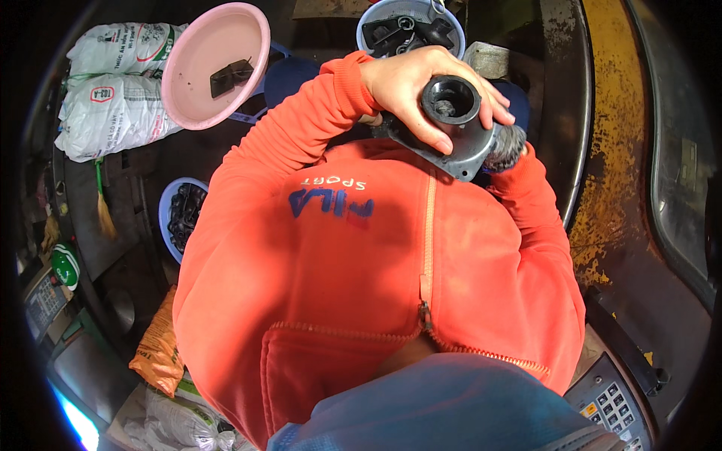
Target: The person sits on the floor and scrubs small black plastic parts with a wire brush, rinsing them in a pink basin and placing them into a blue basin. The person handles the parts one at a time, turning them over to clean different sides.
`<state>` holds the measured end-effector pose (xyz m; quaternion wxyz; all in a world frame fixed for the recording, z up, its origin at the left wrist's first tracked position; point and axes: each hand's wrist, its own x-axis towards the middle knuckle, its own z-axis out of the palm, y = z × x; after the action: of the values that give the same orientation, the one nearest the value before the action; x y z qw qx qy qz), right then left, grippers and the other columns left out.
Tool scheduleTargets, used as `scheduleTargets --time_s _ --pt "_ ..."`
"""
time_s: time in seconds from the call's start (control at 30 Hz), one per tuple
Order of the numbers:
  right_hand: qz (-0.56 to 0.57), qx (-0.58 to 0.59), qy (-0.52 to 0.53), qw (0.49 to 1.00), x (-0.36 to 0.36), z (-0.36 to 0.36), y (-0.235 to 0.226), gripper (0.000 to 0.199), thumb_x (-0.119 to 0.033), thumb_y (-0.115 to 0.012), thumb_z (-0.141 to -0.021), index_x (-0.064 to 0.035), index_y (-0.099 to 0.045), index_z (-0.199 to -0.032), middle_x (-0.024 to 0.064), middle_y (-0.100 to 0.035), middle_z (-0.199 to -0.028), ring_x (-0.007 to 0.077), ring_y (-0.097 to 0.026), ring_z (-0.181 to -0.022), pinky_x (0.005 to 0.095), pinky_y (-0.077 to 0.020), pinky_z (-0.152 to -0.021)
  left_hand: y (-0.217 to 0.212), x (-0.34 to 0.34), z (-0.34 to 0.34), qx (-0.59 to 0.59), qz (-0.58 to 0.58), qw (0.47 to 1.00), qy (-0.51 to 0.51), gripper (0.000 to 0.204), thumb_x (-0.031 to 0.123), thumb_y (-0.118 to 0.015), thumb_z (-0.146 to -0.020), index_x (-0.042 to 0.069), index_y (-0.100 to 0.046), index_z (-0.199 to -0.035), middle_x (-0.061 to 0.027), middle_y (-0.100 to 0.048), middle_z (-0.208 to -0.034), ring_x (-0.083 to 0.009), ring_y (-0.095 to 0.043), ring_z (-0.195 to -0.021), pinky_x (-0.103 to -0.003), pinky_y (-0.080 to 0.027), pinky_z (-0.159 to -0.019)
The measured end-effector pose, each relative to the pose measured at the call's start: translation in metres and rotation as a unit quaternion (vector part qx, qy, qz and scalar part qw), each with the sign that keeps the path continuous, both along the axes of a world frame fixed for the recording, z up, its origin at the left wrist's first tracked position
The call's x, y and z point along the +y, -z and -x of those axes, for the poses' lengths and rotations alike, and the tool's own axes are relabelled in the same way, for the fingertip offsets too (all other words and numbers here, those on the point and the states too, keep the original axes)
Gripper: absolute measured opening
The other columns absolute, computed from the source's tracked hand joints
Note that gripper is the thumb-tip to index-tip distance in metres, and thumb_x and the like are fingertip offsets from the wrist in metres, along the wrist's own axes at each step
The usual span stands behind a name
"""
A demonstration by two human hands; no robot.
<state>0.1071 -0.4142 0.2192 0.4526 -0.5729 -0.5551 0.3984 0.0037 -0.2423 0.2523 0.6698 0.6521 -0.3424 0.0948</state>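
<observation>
A black plastic part (pixel 470 146) with a flat flange and a round, tube-like opening is held up in front of my chest. My left hand (pixel 414 86) is bare and closed over it, the thumb along the near side of the tube and the fingers on the far side. At the part's right end is my right hand (pixel 508 148), in what looks like a fuzzy grey glove, closed against the part; its fingers are mostly hidden behind it. Something grey and fuzzy shows inside the opening.
A pink basin (pixel 171 79) with a dark piece inside stands at the far left, beside white sacks (pixel 116 109). Black parts fill a blue basket (pixel 364 31) at the far side and a blue tub (pixel 167 225) at left. A yellow, worn machine edge (pixel 613 143) runs along the right.
</observation>
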Motion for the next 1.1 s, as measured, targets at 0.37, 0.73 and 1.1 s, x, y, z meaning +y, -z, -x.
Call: scheduleTargets --time_s 0.37,0.73,1.1 --pt "0.001 0.703 0.145 0.696 0.025 0.008 0.018 0.042 -0.048 -0.045 -0.095 -0.0098 -0.056 -0.108 -0.0026 -0.055 -0.077 0.0094 -0.048 -0.056 0.0263 -0.0368 -0.043 0.053 0.029 -0.004 0.171 0.753 0.628 0.093 0.054 0.042 -0.054 -0.089 0.0 -0.054 -0.122 -0.0165 -0.052 -0.132 -0.04 -0.035 -0.133 -0.051 -0.026 -0.113" --pt "-0.006 0.325 0.367 0.872 0.039 0.011 -0.012 0.034 -0.025 -0.061 -0.089 -0.0074 -0.058 -0.118 0.0017 -0.064 -0.099 0.0055 -0.057 -0.071 0.02 -0.0433 -0.053 0.064 -0.005 0.0 0.233 0.235 0.866 -0.375 0.066 0.027 -0.078 -0.076 0.004 -0.047 -0.13 -0.0158 -0.055 -0.125 -0.0291 -0.051 -0.12 -0.04 -0.038 -0.104" --pt "0.013 0.095 0.339 0.936 0.047 0.001 0.01 0.045 -0.016 -0.068 -0.084 -0.0027 -0.052 -0.125 0.0088 -0.059 -0.116 0.0165 -0.058 -0.102 0.0291 -0.0488 -0.084 0.068 0.006 0.017 0.229 0.669 0.696 0.127 0.073 0.049 -0.049 -0.089 -0.001 -0.033 -0.14 -0.0209 -0.029 -0.148 -0.0377 -0.044 -0.125 -0.059 -0.03 -0.105"
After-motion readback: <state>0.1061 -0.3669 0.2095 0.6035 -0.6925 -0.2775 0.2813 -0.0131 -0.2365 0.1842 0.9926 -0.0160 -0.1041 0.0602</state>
